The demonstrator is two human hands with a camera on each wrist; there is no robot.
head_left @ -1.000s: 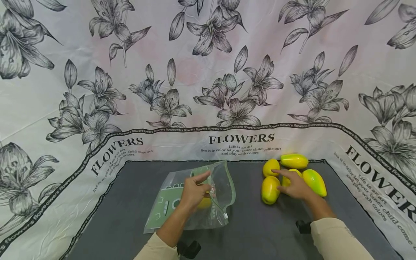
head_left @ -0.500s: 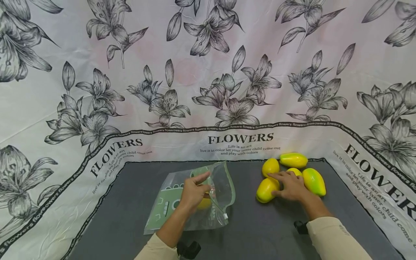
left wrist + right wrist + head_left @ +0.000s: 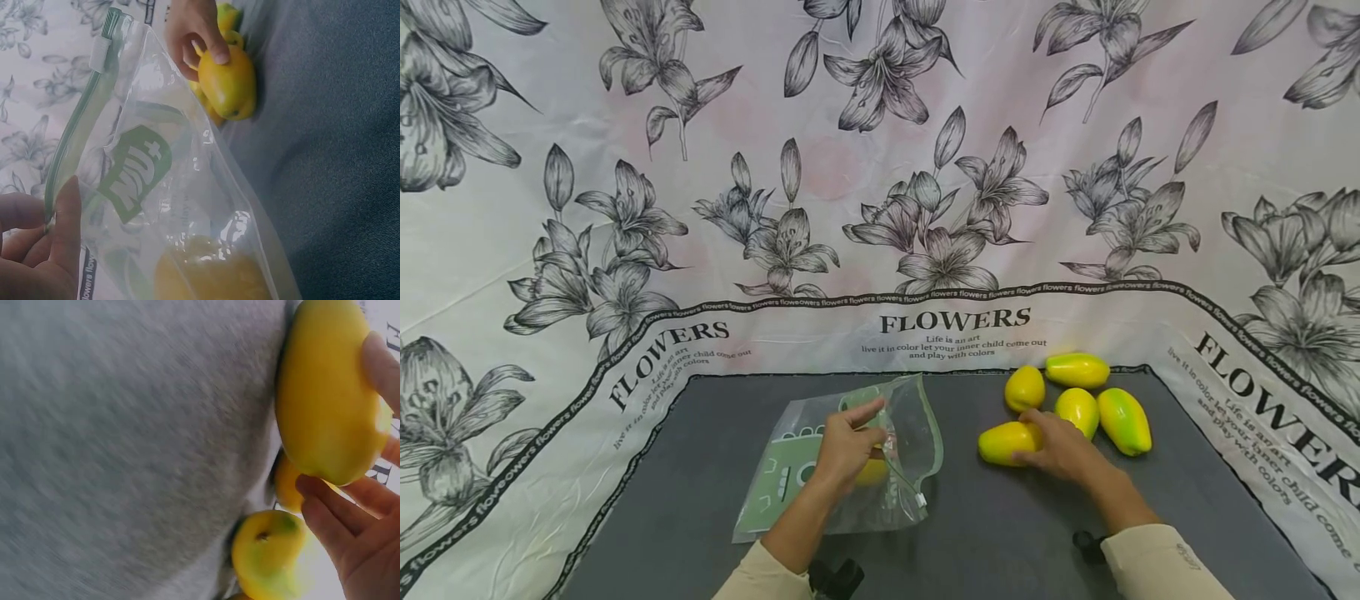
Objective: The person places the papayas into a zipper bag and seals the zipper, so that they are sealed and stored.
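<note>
My left hand [image 3: 847, 446] pinches the green zip edge of a clear plastic zipper bag [image 3: 767, 492] with green print. In the left wrist view the bag's white slider [image 3: 100, 55] sits at the far end of the zip, and a yellow mango [image 3: 209, 272] shows through the plastic. My right hand [image 3: 1063, 450] grips another yellow mango [image 3: 1002, 444] by its right end, low over the dark table. The right wrist view has the thumb [image 3: 382, 365] on one side of this mango and fingers around its end.
Behind and right of my right hand lie several more mangoes: one [image 3: 1025, 389] at the left, one [image 3: 1077, 371] at the back, one [image 3: 1077, 412] in the middle and a greenish one [image 3: 1124, 422] at the right. A flower-printed cloth [image 3: 820, 333] surrounds the grey tabletop [image 3: 677, 500].
The right hand has taken hold of the front mango, which has moved left and turned sideways, apart from the group. My left hand and the bag stay in place.
</note>
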